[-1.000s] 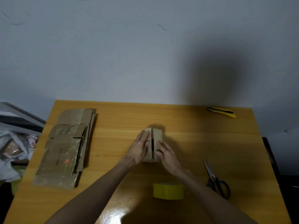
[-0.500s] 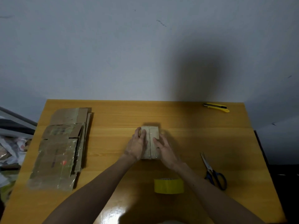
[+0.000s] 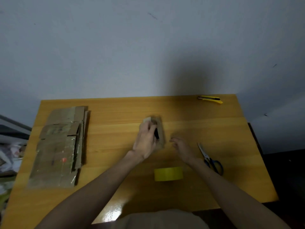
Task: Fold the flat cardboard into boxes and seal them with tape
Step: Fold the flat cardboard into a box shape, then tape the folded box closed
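A small folded cardboard box stands at the middle of the wooden table, blurred, with a dark gap between its top flaps. My left hand lies over its left flap and side, holding it. To the right of the box my right hand hovers with relaxed fingers and holds nothing. A roll of yellow tape stands on edge near me, below both hands. A stack of flat cardboard lies at the table's left.
Blue-handled scissors lie right of my right hand. A yellow utility knife sits at the far right corner. A grey wall rises behind the table. Clutter shows past the left edge.
My right hand has left the box and moved right. The top flaps, pressed together before, now show a gap. My left hand stays on the box.
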